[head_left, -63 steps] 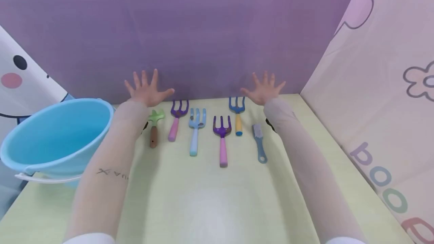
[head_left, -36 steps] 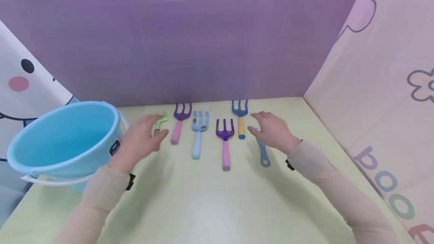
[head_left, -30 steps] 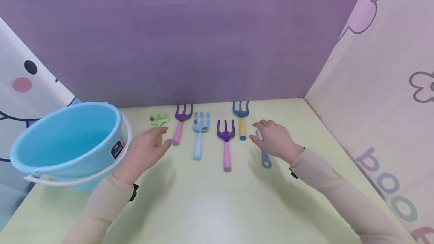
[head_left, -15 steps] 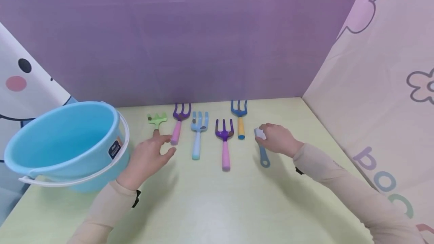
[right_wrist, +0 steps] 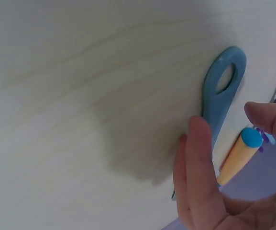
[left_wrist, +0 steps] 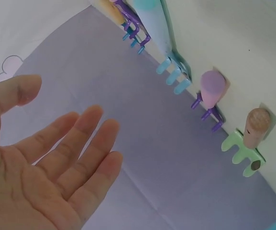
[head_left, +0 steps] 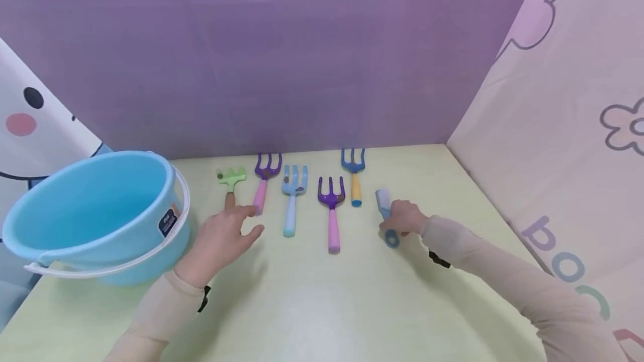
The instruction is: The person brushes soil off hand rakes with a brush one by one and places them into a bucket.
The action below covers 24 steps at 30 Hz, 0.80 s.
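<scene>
Between thumb (right_wrist: 269, 120) and fingers (right_wrist: 202, 160) of right hand (head_left: 405, 217) — blue brush (head_left: 384, 203).

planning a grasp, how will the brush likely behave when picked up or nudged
The brush will probably feel light and stiff, as its handle is slim and fairly straight. It seems more apt to slide than roll, since the handle looks flattened rather than round. It might be slightly slippery, because the handle looks smooth.
</scene>
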Tool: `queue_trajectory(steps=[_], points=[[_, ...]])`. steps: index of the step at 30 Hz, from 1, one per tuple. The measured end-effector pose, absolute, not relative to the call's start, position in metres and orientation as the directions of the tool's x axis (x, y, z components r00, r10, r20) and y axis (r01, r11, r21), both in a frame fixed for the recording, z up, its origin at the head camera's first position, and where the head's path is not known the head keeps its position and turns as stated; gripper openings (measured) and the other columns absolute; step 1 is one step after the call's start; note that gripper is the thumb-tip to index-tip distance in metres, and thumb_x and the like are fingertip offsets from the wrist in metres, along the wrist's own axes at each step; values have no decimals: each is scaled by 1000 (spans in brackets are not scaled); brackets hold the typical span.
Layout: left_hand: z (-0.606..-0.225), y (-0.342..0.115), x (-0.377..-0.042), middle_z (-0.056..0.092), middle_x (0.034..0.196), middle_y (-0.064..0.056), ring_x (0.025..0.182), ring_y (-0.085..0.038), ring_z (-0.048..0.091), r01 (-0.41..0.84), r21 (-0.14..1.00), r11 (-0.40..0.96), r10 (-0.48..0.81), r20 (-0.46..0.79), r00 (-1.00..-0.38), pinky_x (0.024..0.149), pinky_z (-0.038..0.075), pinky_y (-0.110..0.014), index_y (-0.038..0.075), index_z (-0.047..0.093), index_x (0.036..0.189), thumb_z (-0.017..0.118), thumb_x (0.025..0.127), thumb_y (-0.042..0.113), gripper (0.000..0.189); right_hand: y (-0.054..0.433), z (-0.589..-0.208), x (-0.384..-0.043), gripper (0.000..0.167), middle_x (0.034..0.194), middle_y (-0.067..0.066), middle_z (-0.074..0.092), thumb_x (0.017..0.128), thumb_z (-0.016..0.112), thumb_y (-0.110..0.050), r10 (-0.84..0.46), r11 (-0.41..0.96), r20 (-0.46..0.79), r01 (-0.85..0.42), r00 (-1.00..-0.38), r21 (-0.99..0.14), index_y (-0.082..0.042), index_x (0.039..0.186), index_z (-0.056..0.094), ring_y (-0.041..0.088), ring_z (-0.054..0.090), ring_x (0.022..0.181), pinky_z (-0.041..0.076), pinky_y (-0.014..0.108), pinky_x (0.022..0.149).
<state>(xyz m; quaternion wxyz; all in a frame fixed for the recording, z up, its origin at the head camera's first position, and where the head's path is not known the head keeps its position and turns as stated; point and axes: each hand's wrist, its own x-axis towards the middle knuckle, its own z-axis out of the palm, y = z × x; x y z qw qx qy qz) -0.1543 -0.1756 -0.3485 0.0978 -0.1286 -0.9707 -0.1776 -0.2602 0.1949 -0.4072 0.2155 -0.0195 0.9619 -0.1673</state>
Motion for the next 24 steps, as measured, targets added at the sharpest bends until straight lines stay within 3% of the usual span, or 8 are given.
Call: queue_trajectory(steps=[6,17,24], points=[[-351,-174,-152,60,118,-20,82,-33,66,294,309,904,222,246,-943,71,52,-45,5,60,117,64,83,31,43,187,-416,-262,35,77,8,54,72,70,-23,-99,948,-355,21,-929,-319,-2,91,50,18,53,62,43,24,51],[-355,-173,-148,66,106,-13,82,-30,65,315,305,899,234,274,-933,71,52,-44,3,61,115,66,82,29,42,186,-418,-266,27,73,6,54,72,69,-23,-56,928,-351,81,-935,-363,-4,84,55,17,49,62,39,25,52],[-358,-173,-146,67,105,-12,83,-30,66,314,307,898,236,266,-935,71,52,-44,3,61,116,67,81,28,43,187,-424,-267,9,69,6,57,77,57,-12,-127,928,-323,3,-938,-373,-3,80,58,17,51,59,39,24,51]])
